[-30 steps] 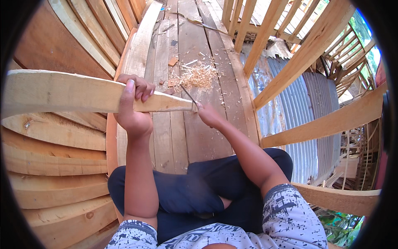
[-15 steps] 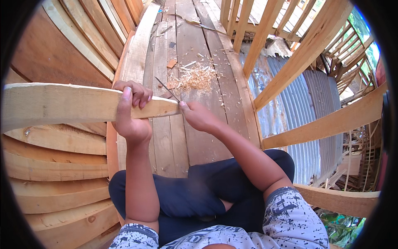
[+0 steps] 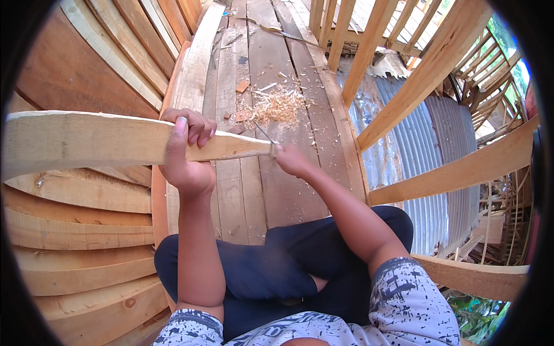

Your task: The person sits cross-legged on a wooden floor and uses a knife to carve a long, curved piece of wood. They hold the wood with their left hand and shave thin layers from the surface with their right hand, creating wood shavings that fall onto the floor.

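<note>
A pale wooden board [image 3: 98, 141] reaches in from the left edge and narrows to a tapered tip at the middle. My left hand [image 3: 187, 144] is closed around it, the thumb on the near side and the fingers bent over its upper edge. At the tip, my right hand [image 3: 291, 160] is closed on the handle end of a knife [image 3: 265, 132]. Its thin, dark blade slants up and left from the fist, just beyond the tip. The handle is mostly hidden in my fingers.
Wood shavings [image 3: 277, 106] lie heaped on the plank floor [image 3: 288, 196] ahead of my crossed legs. Plank walling [image 3: 81, 236] stands close on the left. Along the right runs a slatted wooden railing [image 3: 427, 75], with corrugated metal sheets [image 3: 404, 167] beyond and below it.
My right hand and the knife have moved right, along the board's taper to its tip and slightly past. My left hand keeps its hold; the view has shifted a little.
</note>
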`<state>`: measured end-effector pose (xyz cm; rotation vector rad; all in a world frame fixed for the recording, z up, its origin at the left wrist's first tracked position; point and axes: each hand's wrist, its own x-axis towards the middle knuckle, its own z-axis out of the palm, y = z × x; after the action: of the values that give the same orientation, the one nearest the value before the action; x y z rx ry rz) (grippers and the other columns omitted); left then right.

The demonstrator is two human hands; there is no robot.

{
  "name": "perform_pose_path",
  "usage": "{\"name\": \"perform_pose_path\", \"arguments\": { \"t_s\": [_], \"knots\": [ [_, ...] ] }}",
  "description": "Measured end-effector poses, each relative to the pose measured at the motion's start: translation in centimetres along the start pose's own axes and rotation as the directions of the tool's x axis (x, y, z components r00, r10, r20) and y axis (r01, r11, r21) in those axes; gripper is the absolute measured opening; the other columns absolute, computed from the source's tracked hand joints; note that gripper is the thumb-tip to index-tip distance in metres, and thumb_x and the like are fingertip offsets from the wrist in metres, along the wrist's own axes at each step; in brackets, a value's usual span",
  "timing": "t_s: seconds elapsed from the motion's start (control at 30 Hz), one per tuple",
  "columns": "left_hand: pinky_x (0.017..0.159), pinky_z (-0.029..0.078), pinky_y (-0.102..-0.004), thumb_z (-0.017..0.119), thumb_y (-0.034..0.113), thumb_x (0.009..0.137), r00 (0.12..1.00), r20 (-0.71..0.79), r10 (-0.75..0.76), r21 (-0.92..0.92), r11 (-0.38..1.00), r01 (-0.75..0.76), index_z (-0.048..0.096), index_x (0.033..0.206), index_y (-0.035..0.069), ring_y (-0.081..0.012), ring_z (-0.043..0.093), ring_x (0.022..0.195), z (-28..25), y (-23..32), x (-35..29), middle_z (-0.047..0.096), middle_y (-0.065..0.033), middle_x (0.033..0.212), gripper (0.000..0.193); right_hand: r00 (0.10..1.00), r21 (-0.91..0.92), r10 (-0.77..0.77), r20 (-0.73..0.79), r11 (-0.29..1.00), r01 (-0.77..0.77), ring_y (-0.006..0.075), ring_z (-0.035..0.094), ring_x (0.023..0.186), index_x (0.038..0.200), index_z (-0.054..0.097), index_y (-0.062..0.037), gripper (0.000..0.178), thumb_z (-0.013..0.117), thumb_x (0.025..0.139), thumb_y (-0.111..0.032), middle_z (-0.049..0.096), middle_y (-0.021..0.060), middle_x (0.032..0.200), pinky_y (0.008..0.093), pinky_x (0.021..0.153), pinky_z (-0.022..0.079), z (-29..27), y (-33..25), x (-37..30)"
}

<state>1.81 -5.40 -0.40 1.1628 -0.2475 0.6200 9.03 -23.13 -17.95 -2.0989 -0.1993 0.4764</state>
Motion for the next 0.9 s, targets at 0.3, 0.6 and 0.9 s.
{"name": "perform_pose_path", "arguments": {
  "t_s": [0.3,0.6,0.9],
  "knots": [
    [0.07,0.034,-0.0323,0.045,0.023,0.094,0.997,0.072,-0.016,-0.025,1.0,0.017,0.036,0.083,0.012,-0.0122,0.032,0.065,0.4,-0.2,-0.2,0.031,0.0,0.07,0.018,0.964,0.23,0.015,0.266,0.97,-0.078,0.0123,0.034,0.041,0.066,0.041,-0.013,0.052,0.036,0.105,-0.048,0.038,-0.0018,0.055,0.0307,0.037,0.029,-1.8,-2.3,0.6],
    [0.069,0.033,-0.0324,0.043,0.022,0.095,0.974,0.226,0.003,-0.018,1.0,0.001,0.036,0.084,0.012,-0.0127,0.031,0.066,-0.6,-0.1,-0.8,0.031,0.0,0.071,0.017,0.968,-0.005,-0.163,0.19,0.986,0.167,0.0264,0.062,0.066,0.095,0.066,0.0078,0.052,0.043,0.103,-0.037,0.061,0.0167,0.068,0.0473,0.066,0.047,-3.2,-9.5,-3.6],
    [0.062,0.033,-0.0286,0.048,0.013,0.094,0.968,0.247,0.048,-0.129,0.991,-0.016,0.042,0.084,0.006,-0.0118,0.033,0.063,0.8,-0.8,0.0,0.037,-0.0021,0.067,0.013,0.99,-0.244,-0.14,-0.008,0.961,0.134,0.0248,0.054,0.057,0.075,0.058,0.0042,0.056,0.044,0.103,-0.042,0.049,0.0135,0.058,0.0429,0.061,0.045,-2.6,-5.8,-2.3]
  ]
}}
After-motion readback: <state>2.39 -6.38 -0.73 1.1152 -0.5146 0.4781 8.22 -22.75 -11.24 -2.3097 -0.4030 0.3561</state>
